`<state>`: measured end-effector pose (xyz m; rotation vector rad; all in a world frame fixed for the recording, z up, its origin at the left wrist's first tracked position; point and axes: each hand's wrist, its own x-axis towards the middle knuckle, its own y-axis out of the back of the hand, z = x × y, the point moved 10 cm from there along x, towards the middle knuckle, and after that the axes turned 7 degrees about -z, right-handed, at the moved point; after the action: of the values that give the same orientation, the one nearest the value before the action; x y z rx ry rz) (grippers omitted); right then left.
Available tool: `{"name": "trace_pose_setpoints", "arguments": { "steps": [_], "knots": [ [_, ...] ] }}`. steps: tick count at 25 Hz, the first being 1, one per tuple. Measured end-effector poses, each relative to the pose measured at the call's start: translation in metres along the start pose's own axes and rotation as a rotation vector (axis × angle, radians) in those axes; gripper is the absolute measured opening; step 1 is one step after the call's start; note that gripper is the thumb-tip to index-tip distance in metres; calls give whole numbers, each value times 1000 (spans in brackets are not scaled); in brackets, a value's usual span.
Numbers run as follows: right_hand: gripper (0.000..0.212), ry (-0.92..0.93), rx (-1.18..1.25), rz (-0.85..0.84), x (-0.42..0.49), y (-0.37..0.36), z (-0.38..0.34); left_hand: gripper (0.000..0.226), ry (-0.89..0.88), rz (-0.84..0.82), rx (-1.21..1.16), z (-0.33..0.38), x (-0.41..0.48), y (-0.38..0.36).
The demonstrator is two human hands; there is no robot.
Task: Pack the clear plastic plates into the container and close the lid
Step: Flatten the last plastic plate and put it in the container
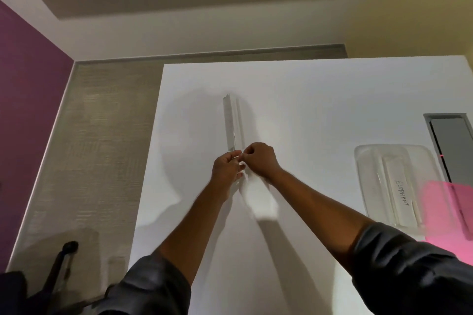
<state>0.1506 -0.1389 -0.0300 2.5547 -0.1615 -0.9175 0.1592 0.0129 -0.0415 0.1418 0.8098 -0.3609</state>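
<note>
A thin stack of clear plastic plates [233, 123] stands on edge above the middle of the white table [320, 100], running away from me. My left hand [226, 170] and my right hand [259, 160] meet at its near end, both pinching it with closed fingers. Just below the hands is a blurred clear or white piece [259, 197]; I cannot tell what it is. A clear rectangular container [363, 161] lies at the right of the table, with a white strip reading "ELEPHANT" inside it. A translucent pink sheet [445, 210] partly overlaps its right side.
A dark rectangular slot [453, 140] is set into the table beyond the container. The table's left edge drops to grey carpet [97, 148]. A dark chair part [61, 261] stands at the lower left, beside a purple wall [25, 84].
</note>
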Motion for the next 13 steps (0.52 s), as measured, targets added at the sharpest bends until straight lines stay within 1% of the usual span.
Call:
{"name": "trace_pose_setpoints", "arguments": {
  "steps": [2,3,5,7,11,13],
  "knots": [
    [18,9,-22,40,11,-8,-12,41,2,0,-19,0,7,9],
    [23,13,-37,62,16,-11,-18,41,5,8,-30,-1,11,14],
    [40,-12,-60,106,25,-16,-25,37,12,29,-48,-4,17,25],
    [52,-55,-75,133,34,-22,-27,36,19,53,-48,-7,24,37],
    [61,-124,-191,174,51,-33,-26,35,39,70,-63,-14,36,54],
    [62,-145,-242,191,54,-35,-26,37,34,70,-53,-14,42,61]
  ]
}}
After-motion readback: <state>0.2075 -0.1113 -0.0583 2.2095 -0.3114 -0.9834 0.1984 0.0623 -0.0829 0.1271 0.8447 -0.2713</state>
